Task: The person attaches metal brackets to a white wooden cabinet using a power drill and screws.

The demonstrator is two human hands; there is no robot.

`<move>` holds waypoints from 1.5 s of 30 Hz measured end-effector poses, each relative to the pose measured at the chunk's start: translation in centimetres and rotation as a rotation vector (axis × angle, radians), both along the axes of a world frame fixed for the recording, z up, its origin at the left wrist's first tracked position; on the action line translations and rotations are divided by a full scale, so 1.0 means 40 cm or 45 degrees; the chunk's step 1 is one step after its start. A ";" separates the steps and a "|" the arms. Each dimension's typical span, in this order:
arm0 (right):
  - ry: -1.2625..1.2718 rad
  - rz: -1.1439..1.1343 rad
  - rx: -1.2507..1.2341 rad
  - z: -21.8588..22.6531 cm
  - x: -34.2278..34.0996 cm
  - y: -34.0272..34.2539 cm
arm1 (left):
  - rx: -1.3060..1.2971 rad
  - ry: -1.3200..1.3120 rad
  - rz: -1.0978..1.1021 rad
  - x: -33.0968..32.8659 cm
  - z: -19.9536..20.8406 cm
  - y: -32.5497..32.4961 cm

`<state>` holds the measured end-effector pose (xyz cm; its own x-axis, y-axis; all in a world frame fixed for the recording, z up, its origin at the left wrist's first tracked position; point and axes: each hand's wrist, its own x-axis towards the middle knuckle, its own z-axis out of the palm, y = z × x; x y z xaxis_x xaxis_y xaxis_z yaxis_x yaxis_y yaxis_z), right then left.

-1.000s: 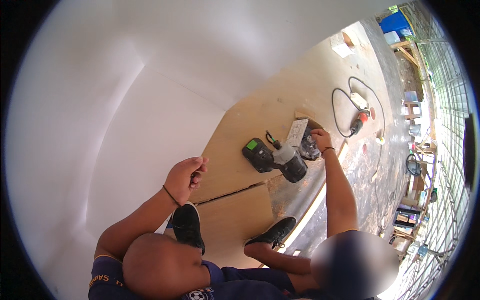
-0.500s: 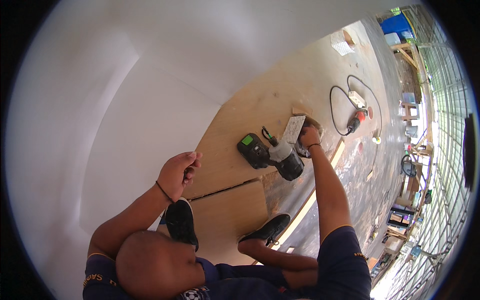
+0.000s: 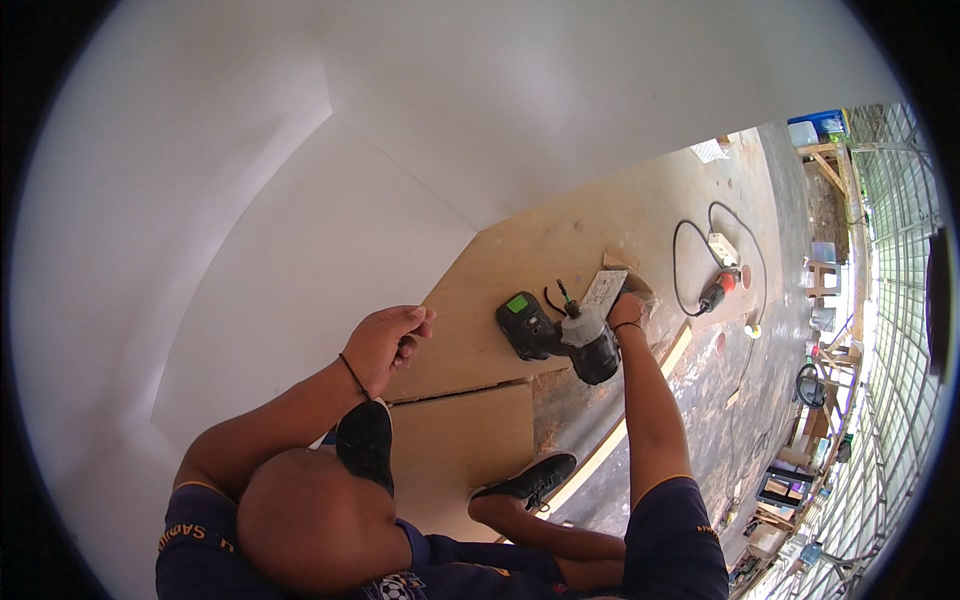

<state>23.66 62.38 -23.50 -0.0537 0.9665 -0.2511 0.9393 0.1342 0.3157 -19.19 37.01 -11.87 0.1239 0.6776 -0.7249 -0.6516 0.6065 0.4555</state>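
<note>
My left hand [image 3: 391, 345] is raised in front of a white panel, fingers curled in a pinch; whatever it holds is too small or hidden to make out. My right hand [image 3: 629, 311] reaches into a small opened box [image 3: 604, 293] with a pale printed flap, and its fingers are hidden there. Between the hands, nearer the right one, a cordless drill [image 3: 589, 349] lies on the plywood with its bit pointing away from me. Its black battery with a green patch [image 3: 521, 305] faces left.
White panels [image 3: 300, 220] rise at the left and overhead. Plywood sheets [image 3: 460, 425] cover the floor, with a gap between two. Right of the box lie a wooden strip [image 3: 600, 455], a red-black corded power tool [image 3: 716, 292] and a white power strip [image 3: 722, 249].
The view has shifted, so the floor things sit lower and further right. My left hand keeps its pinch; my right hand stays at the box.
</note>
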 end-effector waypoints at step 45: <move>1.139 -0.186 0.579 -0.012 0.174 0.010 | 0.038 -0.024 -0.053 0.026 -0.001 0.006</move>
